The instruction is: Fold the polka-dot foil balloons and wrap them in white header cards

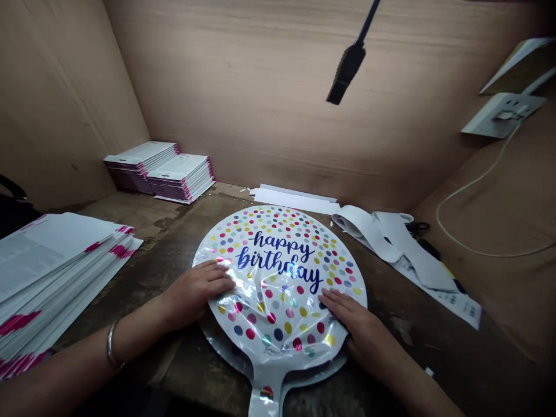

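A round white foil balloon, flat and printed with coloured dots and "happy birthday", lies on the dark table, its tail toward me. Beneath it another flat balloon shows along the lower edge. My left hand rests palm down on the balloon's left side, fingers stretched out toward the lettering. On the right side, my right hand lies flat with its fingertips just below the last letters. Neither hand grips anything; part of the right thumb is hidden.
Stacked printed cards stand at the back left, and a larger pile lies near left. Label strips and scissors are at right. A black connector hangs above; a power strip is on the right wall.
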